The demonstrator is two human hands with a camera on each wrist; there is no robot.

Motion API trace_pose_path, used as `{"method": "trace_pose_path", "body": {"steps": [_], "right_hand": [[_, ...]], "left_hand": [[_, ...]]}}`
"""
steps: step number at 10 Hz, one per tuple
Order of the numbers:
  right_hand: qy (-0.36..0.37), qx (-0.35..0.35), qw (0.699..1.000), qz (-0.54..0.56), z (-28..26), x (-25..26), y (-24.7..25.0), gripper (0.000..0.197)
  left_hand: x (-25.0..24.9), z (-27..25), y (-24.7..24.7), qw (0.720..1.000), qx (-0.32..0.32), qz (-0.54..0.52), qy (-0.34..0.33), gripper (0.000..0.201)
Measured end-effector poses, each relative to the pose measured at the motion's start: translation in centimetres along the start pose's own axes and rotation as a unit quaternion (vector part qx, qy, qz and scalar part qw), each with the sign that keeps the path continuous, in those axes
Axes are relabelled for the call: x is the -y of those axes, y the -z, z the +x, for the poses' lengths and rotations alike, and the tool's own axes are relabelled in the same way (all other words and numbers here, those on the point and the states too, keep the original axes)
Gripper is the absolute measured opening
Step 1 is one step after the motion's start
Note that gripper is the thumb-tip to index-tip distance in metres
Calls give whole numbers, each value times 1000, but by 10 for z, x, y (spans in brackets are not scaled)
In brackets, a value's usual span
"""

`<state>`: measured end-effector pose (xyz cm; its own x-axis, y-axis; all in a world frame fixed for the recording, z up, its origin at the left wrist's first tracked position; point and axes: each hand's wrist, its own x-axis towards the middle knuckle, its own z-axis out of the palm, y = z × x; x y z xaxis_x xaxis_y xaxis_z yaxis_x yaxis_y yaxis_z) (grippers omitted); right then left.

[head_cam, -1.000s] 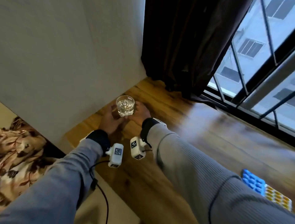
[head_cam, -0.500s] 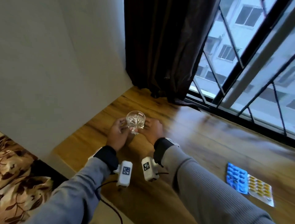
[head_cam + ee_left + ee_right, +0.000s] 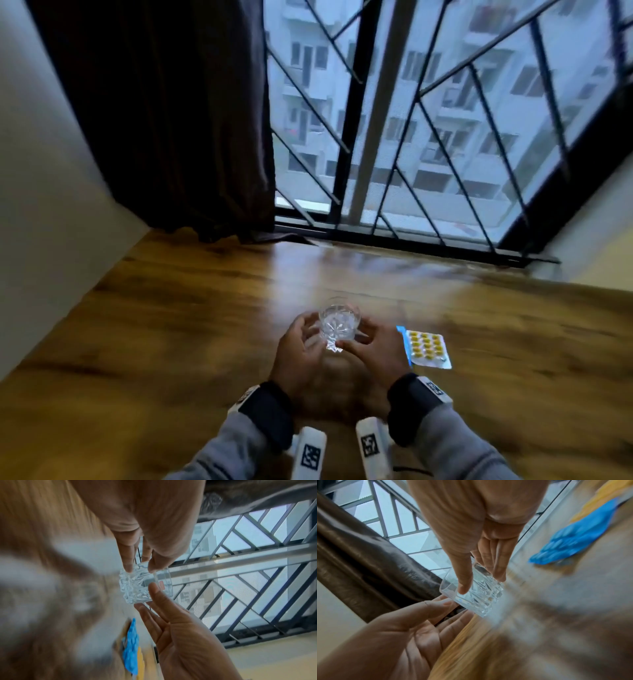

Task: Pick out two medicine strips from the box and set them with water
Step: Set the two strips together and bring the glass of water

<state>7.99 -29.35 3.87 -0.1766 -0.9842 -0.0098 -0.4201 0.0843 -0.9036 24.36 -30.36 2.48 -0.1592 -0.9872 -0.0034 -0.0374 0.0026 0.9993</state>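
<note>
The cut-glass tumbler [image 3: 339,323] sits between both hands above the wooden floor [image 3: 171,325], upright in the head view, with clear water in it; whether its base touches the boards or hangs just above them I cannot tell, since the wrist views are smeared by blur. Its lower half carries a faceted pattern and the rim is smooth.

The left hand [image 3: 298,356] holds the glass from the left: in the left wrist view the thumb and a fingertip [image 3: 128,566] press on the faceted wall. The right hand [image 3: 375,356] holds it from the other side, thumb laid along the wall near the rim and the fingers [image 3: 499,573] set against the far side (they stay fairly straight, barely wrapped). Both hands are narrowed to the width of the glass, pinching it between them.

Just to the right of the right hand, a strip of yellow pills [image 3: 428,347] lies flat on the floor, and a blue strip [image 3: 403,341] shows as a thin edge from under its left side. They are near the glass but apart from it.

Beyond, a dark curtain [image 3: 164,120] hangs beside a barred window [image 3: 428,137].
</note>
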Motion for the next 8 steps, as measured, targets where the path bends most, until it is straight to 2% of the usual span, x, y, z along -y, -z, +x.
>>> {"method": "trace_pose_path", "body": {"steps": [1, 2, 4, 6, 8], "right_hand": [[-27, -32, 999, 10, -5, -20, 14, 54], [-41, -44, 998, 21, -6, -30, 20, 57], [-58, -58, 996, 32, -3, -36, 17, 63], [-68, -68, 995, 18, -2, -34, 16, 66], [-26, -70, 995, -63, -6, -24, 24, 71]], "left_hand": [[3, 2, -20, 999, 38, 0, -1, 45], [6, 3, -32, 999, 49, 1, -8, 46], [15, 9, -39, 999, 49, -11, 4, 52], [15, 11, -37, 999, 50, 9, -17, 56], [11, 9, -35, 996, 44, 69, -28, 60]]}}
